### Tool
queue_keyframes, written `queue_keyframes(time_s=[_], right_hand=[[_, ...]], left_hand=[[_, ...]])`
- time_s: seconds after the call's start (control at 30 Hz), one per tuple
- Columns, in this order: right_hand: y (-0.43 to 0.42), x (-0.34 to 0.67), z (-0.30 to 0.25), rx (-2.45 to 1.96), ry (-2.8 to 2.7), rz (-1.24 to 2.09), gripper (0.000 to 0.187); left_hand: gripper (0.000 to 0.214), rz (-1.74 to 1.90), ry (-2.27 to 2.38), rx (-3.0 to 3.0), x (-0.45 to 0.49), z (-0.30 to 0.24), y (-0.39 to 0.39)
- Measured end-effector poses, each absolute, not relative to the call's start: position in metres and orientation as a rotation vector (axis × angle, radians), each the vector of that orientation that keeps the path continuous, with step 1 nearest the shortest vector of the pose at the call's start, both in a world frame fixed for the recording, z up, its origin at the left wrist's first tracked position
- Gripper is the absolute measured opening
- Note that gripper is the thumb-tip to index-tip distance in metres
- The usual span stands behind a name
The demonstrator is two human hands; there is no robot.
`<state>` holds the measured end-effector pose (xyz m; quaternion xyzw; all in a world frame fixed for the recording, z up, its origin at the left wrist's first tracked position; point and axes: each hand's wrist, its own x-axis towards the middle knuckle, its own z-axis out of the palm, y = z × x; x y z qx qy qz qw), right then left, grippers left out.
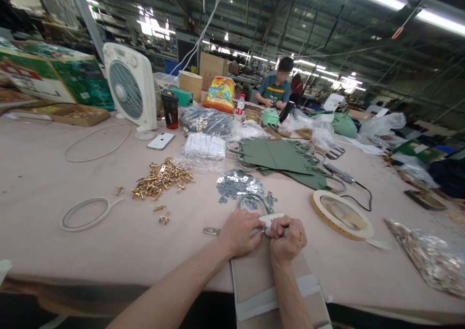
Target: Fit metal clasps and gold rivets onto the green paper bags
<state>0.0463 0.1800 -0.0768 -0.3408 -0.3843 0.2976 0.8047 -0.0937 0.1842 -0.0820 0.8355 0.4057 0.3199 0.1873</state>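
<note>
A beige panel with pale strips [254, 283] lies in front of me and runs over the table's near edge. A grey-green looped handle [254, 198] curves out beyond its far end. My left hand [241, 233] presses on that end, its fingers bent and close together. Beside it my right hand [289, 237] is closed in a fist; what it grips is mostly hidden, with a pale, shiny bit showing between the hands. A small metal plate [211, 231] lies left of my left hand. Just past the handle is a pile of silver metal plates [238, 184].
Gold clasp parts [162, 179] are heaped at left, near a narrow tape roll [85, 213]. Green panels with handles [278, 157] lie behind the plates. At right are a wide tape roll [341, 215] and a corded tool [338, 172]. A fan [129, 86] stands far left; a co-worker [275, 86] sits opposite.
</note>
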Motion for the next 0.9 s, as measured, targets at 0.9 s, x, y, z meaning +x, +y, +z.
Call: queue_keyframes(time_s=[0.9], right_hand=[[0.188, 0.039, -0.066, -0.924, -0.974, 0.594, 0.037]], left_hand=[[0.024, 0.852, 1.153, 2.367, -0.097, -0.080, 0.185]])
